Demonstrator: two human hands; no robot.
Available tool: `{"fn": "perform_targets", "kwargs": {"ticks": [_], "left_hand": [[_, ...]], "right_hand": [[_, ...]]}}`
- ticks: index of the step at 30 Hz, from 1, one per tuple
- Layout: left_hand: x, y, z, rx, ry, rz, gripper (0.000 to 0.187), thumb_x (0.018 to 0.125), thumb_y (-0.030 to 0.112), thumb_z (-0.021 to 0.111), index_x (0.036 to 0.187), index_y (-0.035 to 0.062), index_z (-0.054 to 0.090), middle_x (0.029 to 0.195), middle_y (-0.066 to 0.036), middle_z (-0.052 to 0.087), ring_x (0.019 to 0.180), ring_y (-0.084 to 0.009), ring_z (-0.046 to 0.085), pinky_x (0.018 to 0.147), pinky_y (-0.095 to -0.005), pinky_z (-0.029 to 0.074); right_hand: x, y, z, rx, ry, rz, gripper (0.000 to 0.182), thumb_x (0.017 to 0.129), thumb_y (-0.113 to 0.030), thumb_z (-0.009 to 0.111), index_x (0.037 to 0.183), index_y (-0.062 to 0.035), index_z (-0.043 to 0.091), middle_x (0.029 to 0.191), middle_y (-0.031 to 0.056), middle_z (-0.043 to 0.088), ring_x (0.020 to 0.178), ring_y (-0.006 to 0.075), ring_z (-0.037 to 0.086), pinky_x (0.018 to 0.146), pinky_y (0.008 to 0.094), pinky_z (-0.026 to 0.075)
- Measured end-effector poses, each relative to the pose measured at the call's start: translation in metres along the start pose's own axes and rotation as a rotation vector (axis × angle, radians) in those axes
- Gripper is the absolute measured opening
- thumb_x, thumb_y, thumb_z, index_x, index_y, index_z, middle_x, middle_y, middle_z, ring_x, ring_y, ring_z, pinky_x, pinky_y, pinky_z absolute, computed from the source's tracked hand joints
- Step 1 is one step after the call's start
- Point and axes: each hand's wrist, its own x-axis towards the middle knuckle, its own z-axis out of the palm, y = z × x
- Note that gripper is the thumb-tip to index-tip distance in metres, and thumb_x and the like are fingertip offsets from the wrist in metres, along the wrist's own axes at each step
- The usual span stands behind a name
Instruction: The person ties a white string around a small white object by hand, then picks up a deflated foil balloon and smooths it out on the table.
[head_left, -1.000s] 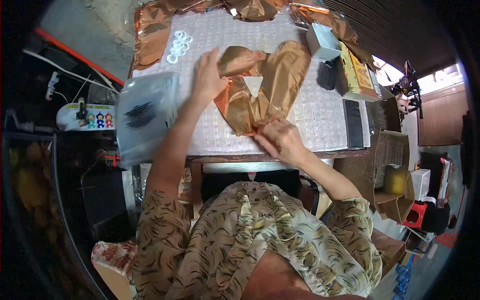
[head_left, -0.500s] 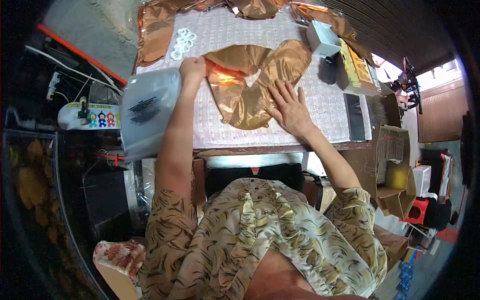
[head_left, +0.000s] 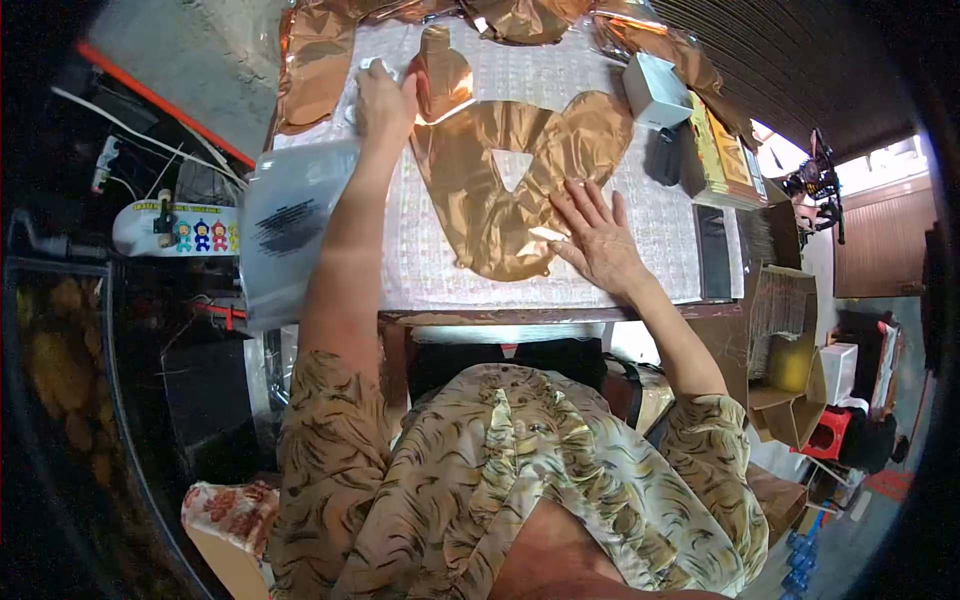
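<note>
A copper-coloured foil balloon (head_left: 475, 190) lies flat on the patterned white cloth (head_left: 430, 265), with a triangular gap near its middle. One narrow end stretches up toward the table's far side. My right hand (head_left: 600, 240) rests on the foil's lower right edge, fingers spread. My left hand (head_left: 385, 105) is beside the narrow end at the upper left, over the place of the small white rings (head_left: 375, 66), which it mostly covers. Its fingers are partly bent, and whether they grip the foil or a ring is unclear.
A clear plastic bag (head_left: 295, 225) lies at the table's left edge. More copper foil (head_left: 318, 75) lines the far and left sides. On the right are a white box (head_left: 656, 92), a yellow box (head_left: 715, 150), a small black object (head_left: 662, 157) and a dark flat item (head_left: 713, 250).
The foil's upper left part has unfolded upward, and the gap in its middle shows wider. My left hand has moved up over the rings. My right hand still lies spread on the foil.
</note>
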Motion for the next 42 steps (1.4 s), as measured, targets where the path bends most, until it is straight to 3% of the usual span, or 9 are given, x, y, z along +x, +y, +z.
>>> {"fn": "perform_targets", "kwargs": {"ticks": [4,6,12,19,21,23,26,33,42], "left_hand": [[-0.039,0.01,-0.025,-0.137,-0.123,0.417,0.047,0.098,0.036,0.054,0.133,0.0046,0.054,0.137,-0.022,0.051,0.119,-0.0401,0.056,0.097,-0.0494,0.048],[-0.071,0.022,-0.024,0.056,-0.252,0.601,0.059,0.098,0.045,0.053,0.143,0.0078,0.047,0.151,-0.021,0.041,0.14,-0.0367,0.039,0.114,-0.0522,0.032],[-0.103,0.016,-0.018,0.091,-0.566,0.559,0.071,0.098,0.057,0.046,0.151,0.0093,0.037,0.161,-0.017,0.025,0.149,-0.0372,0.021,0.118,-0.056,0.019],[-0.015,-0.081,-0.047,-0.391,-0.473,0.56,0.043,0.096,0.031,0.064,0.13,0.0055,0.061,0.138,-0.018,0.057,0.123,-0.0339,0.058,0.108,-0.0401,0.043],[0.011,-0.125,-0.063,-0.799,-0.562,-0.118,0.03,0.093,0.024,0.066,0.117,0.0057,0.07,0.124,-0.015,0.067,0.109,-0.0308,0.066,0.102,-0.037,0.048],[0.057,-0.139,-0.102,-0.174,-0.452,0.235,0.023,0.088,0.016,0.071,0.108,0.0052,0.074,0.115,-0.013,0.071,0.101,-0.0285,0.068,0.096,-0.0344,0.051],[0.085,-0.206,-0.083,-0.154,-0.295,0.368,0.016,0.082,0.011,0.073,0.097,0.0065,0.076,0.102,-0.011,0.074,0.091,-0.0257,0.071,0.084,-0.0324,0.055],[0.108,-0.262,-0.032,-0.633,-0.488,0.152,0.022,0.079,0.017,0.081,0.098,0.0067,0.078,0.094,-0.008,0.074,0.085,-0.0198,0.07,0.08,-0.03,0.054],[0.114,-0.252,-0.03,-0.363,-0.468,0.031,0.021,0.084,0.018,0.078,0.095,0.0005,0.076,0.082,-0.007,0.071,0.077,-0.0113,0.063,0.071,-0.0282,0.051]], "right_hand": [[0.0,-0.002,-0.015,0.032,-0.036,0.005,0.069,0.097,-0.049,0.053,0.154,-0.0138,0.033,0.162,0.0138,0.024,0.15,0.0359,0.018,0.119,0.0602,0.01],[0.006,-0.006,-0.015,0.058,-0.052,0.005,0.07,0.097,-0.049,0.053,0.153,-0.013,0.034,0.161,0.0151,0.024,0.15,0.0361,0.018,0.119,0.0603,0.011],[0.024,-0.033,0.007,0.025,0.037,-0.161,0.073,0.097,-0.05,0.051,0.154,-0.0095,0.031,0.162,0.0179,0.022,0.148,0.0378,0.022,0.118,0.0608,0.013],[0.01,-0.05,-0.001,0.045,-0.066,-0.129,0.073,0.097,-0.045,0.053,0.156,-0.0095,0.028,0.163,0.0158,0.021,0.149,0.039,0.018,0.119,0.0593,0.008],[0.012,-0.053,-0.005,0.066,-0.093,-0.119,0.073,0.096,-0.044,0.053,0.155,-0.0089,0.029,0.163,0.0164,0.02,0.149,0.0395,0.017,0.119,0.0596,0.008],[0.013,-0.053,-0.005,0.071,-0.133,-0.106,0.074,0.096,-0.044,0.054,0.155,-0.0079,0.029,0.163,0.0173,0.019,0.15,0.0398,0.016,0.119,0.0598,0.007],[0.027,-0.057,-0.019,0.11,-0.137,-0.079,0.075,0.096,-0.045,0.055,0.155,-0.0076,0.028,0.163,0.0198,0.019,0.15,0.0394,0.017,0.119,0.0598,0.006],[0.153,-0.068,-0.058,0.308,-0.016,-0.236,0.066,0.098,-0.029,0.057,0.154,-0.0061,0.031,0.158,0.0185,0.032,0.146,0.0371,0.03,0.121,0.0528,0.018],[0.366,-0.096,-0.012,0.597,0.089,-0.438,0.047,0.096,-0.01,0.057,0.142,-0.0005,0.048,0.125,0.0257,0.062,0.116,0.0335,0.063,0.098,0.0372,0.049]]}}
